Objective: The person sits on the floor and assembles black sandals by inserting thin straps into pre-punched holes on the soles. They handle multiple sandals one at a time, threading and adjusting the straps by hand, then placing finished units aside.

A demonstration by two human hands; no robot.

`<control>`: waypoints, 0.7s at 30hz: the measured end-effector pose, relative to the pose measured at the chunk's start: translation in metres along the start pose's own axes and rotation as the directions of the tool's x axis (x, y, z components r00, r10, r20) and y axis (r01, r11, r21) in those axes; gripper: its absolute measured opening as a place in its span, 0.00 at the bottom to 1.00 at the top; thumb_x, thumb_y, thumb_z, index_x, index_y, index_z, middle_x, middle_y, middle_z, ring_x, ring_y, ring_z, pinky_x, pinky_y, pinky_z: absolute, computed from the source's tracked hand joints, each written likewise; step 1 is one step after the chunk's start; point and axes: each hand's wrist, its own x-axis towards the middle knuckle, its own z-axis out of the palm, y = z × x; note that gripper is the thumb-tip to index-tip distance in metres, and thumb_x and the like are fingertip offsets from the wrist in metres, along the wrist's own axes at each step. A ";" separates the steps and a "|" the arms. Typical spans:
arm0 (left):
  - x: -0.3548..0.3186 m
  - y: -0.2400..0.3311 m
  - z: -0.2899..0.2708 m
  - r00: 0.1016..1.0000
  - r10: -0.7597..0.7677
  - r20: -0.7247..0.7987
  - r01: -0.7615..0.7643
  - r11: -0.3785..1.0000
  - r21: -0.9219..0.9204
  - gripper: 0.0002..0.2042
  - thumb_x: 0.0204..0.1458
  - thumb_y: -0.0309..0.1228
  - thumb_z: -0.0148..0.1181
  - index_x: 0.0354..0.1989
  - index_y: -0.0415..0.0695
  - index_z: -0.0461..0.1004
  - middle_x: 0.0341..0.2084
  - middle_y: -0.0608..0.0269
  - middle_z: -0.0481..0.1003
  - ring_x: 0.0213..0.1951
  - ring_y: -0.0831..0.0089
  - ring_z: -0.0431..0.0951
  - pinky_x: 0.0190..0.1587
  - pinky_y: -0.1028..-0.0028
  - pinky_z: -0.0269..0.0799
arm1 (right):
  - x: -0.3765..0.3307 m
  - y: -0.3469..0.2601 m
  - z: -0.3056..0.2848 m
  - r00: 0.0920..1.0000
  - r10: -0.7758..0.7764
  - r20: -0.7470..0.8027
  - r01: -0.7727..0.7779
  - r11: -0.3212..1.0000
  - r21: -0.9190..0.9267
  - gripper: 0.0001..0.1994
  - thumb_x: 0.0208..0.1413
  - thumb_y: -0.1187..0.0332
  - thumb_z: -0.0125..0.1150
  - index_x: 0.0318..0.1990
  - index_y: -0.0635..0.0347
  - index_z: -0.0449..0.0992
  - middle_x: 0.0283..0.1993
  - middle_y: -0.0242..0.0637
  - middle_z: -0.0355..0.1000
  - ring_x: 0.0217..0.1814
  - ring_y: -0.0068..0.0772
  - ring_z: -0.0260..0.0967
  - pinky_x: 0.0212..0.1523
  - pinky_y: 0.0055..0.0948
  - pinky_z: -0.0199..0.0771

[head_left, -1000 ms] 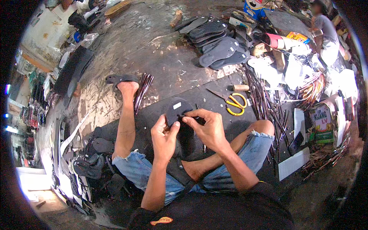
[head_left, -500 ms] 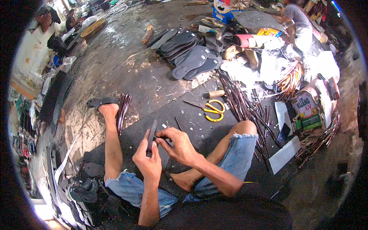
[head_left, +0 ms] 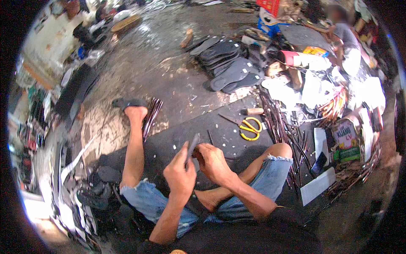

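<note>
My left hand (head_left: 179, 171) is closed around a dark sandal sole (head_left: 193, 146), held upright and seen almost edge-on in front of my lap. Close beside the sole's right face, my right hand (head_left: 213, 163) has its fingers curled together in a pinch. Whatever they hold is hidden behind the fingers. Beyond my hands, a pair of scissors (head_left: 249, 128) with yellow handles lies on the dark mat (head_left: 186, 131). A short thin dark strip (head_left: 210, 136) rests on the mat just past my right hand.
Dark soles (head_left: 231, 72) lie piled ahead. Bundled thin brown strips (head_left: 277, 122) lie right of the scissors, near a short wooden piece (head_left: 255, 111). Another bundle (head_left: 152, 118) is by my left foot. A printed can (head_left: 344, 139) stands at right; another person (head_left: 347, 40) sits far right.
The view has swung, so the surroundings appear farther right. My left hand still grips the sole, now tilted more to the right. My right hand's fingers have curled in closer together.
</note>
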 end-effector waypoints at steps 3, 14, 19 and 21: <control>0.011 0.005 -0.005 0.996 -0.016 0.084 0.014 1.000 0.023 0.26 0.57 0.21 0.65 0.68 0.41 0.78 0.53 0.42 0.84 0.52 0.43 0.86 0.52 0.55 0.83 | -0.001 -0.004 0.002 0.995 0.047 -0.083 -0.050 0.998 -0.035 0.06 0.61 0.78 0.68 0.44 0.67 0.83 0.39 0.57 0.81 0.42 0.63 0.82 0.42 0.49 0.81; -0.001 -0.023 -0.046 0.975 -0.023 0.221 0.085 0.958 -0.274 0.46 0.51 0.25 0.75 0.82 0.43 0.60 0.70 0.49 0.71 0.68 0.51 0.74 0.70 0.56 0.69 | 0.014 -0.025 -0.046 0.962 0.229 0.145 -0.251 0.957 0.149 0.09 0.71 0.69 0.64 0.49 0.64 0.85 0.37 0.50 0.81 0.40 0.61 0.82 0.43 0.51 0.82; -0.024 -0.047 -0.021 0.945 -0.260 0.197 0.315 0.884 -0.346 0.38 0.50 0.18 0.63 0.75 0.42 0.71 0.59 0.48 0.75 0.62 0.55 0.77 0.68 0.62 0.71 | 0.018 0.000 -0.035 0.992 -0.034 -0.124 0.005 0.974 -0.227 0.11 0.64 0.72 0.73 0.52 0.64 0.86 0.52 0.51 0.81 0.46 0.51 0.82 0.47 0.43 0.83; -0.023 -0.045 -0.013 0.960 -0.247 0.132 0.275 0.919 -0.282 0.37 0.48 0.18 0.63 0.73 0.41 0.73 0.57 0.48 0.75 0.62 0.53 0.78 0.68 0.61 0.71 | 0.010 0.006 -0.032 0.958 -0.167 -0.234 0.100 0.956 -0.276 0.12 0.63 0.73 0.73 0.52 0.63 0.86 0.52 0.50 0.81 0.47 0.51 0.82 0.48 0.45 0.83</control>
